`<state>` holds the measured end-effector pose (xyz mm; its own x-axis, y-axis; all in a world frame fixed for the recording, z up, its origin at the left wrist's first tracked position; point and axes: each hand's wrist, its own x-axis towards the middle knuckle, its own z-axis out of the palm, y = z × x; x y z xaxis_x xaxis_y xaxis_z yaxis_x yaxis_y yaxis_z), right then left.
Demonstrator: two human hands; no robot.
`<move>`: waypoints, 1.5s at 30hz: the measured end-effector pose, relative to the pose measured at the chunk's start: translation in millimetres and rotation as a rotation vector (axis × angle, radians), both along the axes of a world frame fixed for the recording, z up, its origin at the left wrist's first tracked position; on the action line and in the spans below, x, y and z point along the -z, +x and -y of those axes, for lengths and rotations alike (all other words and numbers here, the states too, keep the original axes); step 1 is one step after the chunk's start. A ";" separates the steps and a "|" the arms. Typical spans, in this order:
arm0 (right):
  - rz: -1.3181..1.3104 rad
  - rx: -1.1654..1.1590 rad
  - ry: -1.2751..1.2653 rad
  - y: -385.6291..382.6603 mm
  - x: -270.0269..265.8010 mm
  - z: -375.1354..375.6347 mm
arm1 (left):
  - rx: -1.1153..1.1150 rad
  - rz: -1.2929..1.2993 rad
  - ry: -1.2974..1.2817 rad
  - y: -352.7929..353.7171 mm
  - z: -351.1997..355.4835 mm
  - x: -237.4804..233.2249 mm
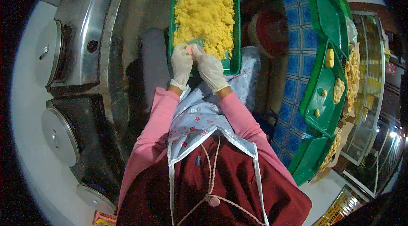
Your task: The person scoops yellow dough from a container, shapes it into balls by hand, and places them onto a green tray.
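Observation:
My left hand (pixel 181 65) and my right hand (pixel 209 68), both in whitish gloves, meet over the near edge of a green tray (pixel 237 34). A heap of crumbly yellow food (pixel 204 19) fills most of the tray. The fingers of both hands are closed and come together around a small pink thing (pixel 190 50), whose kind I cannot make out. Some of the tray's bare bottom shows near my right hand. The tray rests at my knees, over a pale blue flowered apron (pixel 195 113).
On the left stand metal units with round lids (pixel 59 136). To the right, a blue tiled ledge (pixel 297 56) carries green trays (pixel 314 90) holding a few yellow pieces (pixel 329 58). Beyond is a glass display case (pixel 365 85). A dark red round container (pixel 270 32) stands right of the tray.

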<state>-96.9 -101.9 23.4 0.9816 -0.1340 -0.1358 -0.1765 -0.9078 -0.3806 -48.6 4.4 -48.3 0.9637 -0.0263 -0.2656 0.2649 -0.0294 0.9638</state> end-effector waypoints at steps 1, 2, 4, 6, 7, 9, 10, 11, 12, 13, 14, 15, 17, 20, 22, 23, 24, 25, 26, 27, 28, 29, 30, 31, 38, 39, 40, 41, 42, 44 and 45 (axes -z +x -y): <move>0.000 0.000 0.008 -3.1 -3.9 1.9 | 0.003 0.025 0.007 -0.6 -0.7 1.5; -0.002 0.000 0.015 -6.8 -7.9 3.9 | 0.005 0.050 0.012 -2.3 -1.2 3.2; -0.030 -0.001 0.008 -13.7 -17.9 8.0 | 0.100 0.107 0.168 1.3 -2.7 -12.3; -0.085 0.000 -0.020 -20.3 -25.2 14.9 | 0.289 0.169 0.469 12.4 -6.0 -36.8; -0.073 -0.006 -0.058 -23.7 -24.1 19.9 | 0.358 0.272 0.519 14.4 -8.5 -35.3; -0.050 -0.016 -0.137 -31.6 -18.7 28.4 | 0.499 0.480 0.613 23.9 -15.0 -31.4; 0.020 0.018 -0.204 -35.2 -17.1 28.1 | 0.545 0.474 0.680 27.7 -13.1 -29.7; 0.109 -0.007 -0.325 -36.6 -16.0 29.4 | 0.558 0.486 0.713 29.5 -12.4 -28.5; 0.199 -0.032 -0.444 -33.7 -25.7 27.1 | 0.571 0.497 0.747 31.6 -12.6 -34.3; 0.287 -0.056 -0.562 -31.1 -32.4 25.2 | 0.587 0.507 0.782 32.3 -13.0 -38.5; 0.295 -0.014 -0.465 -26.7 -33.7 23.9 | 0.558 0.531 0.751 31.6 -13.9 -35.4; 0.303 0.027 -0.368 -19.4 -32.7 22.1 | 0.530 0.556 0.720 30.6 -15.3 -32.2; 0.248 0.185 -0.044 -4.3 -23.6 18.1 | 0.500 0.579 0.671 27.5 -15.5 -25.9; 0.031 0.434 0.500 24.4 12.3 20.1 | 0.486 0.575 0.634 18.6 -10.6 -31.8; 0.058 0.392 0.373 35.8 21.1 17.6 | 0.482 0.577 0.639 17.6 -8.3 -34.1; 0.067 0.372 0.309 38.0 25.4 16.3 | 0.477 0.588 0.643 17.9 -8.5 -34.7; 0.069 0.377 0.311 39.6 24.4 14.5 | 0.473 0.601 0.645 18.5 -8.2 -35.8; 0.071 0.383 0.311 39.7 23.3 13.1 | 0.471 0.612 0.647 18.4 -7.9 -36.8; 0.071 0.392 0.311 38.9 22.3 12.4 | 0.477 0.612 0.648 17.9 -7.7 -37.4; 0.093 0.379 0.297 38.1 24.2 12.4 | 0.483 0.612 0.650 17.9 -7.5 -37.5; 0.115 0.365 0.284 37.2 26.0 11.9 | 0.488 0.612 0.653 17.7 -7.6 -37.8; 0.137 0.350 0.272 36.6 27.8 11.6 | 0.495 0.617 0.636 17.4 -7.0 -38.0; 0.117 0.363 0.283 36.1 27.4 11.5 | 0.501 0.623 0.620 17.1 -6.1 -38.6; 0.097 0.374 0.295 35.5 26.5 11.9 | 0.506 0.629 0.605 17.2 -6.1 -39.4; 0.268 0.221 0.451 28.1 9.9 17.3 | 0.456 0.480 0.719 -15.0 -21.3 -56.6; 0.356 0.053 0.306 29.1 8.8 16.1 | 0.475 0.466 0.733 -19.0 -23.6 -55.2; 0.301 -0.075 0.219 31.0 3.7 13.2 | 0.491 0.456 0.746 -22.3 -25.0 -54.9; 0.299 -0.124 0.159 33.4 5.1 11.0 | 0.504 0.448 0.759 -22.7 -24.9 -54.6; 0.298 -0.173 0.100 36.6 7.9 8.3 | 0.499 0.434 0.778 -21.5 -24.1 -54.3; 0.201 -0.207 0.051 42.3 10.5 8.1 | 0.500 0.408 0.779 -20.8 -26.8 -55.7; 0.196 -0.149 0.099 44.0 8.1 7.9 | 0.505 0.396 0.778 -21.5 -28.5 -57.7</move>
<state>-52.8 -109.8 15.3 0.9984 0.0181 0.0534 0.0416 -0.8749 -0.4825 -70.1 33.0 9.4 0.9101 -0.4117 -0.0461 -0.2877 -0.7082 0.6448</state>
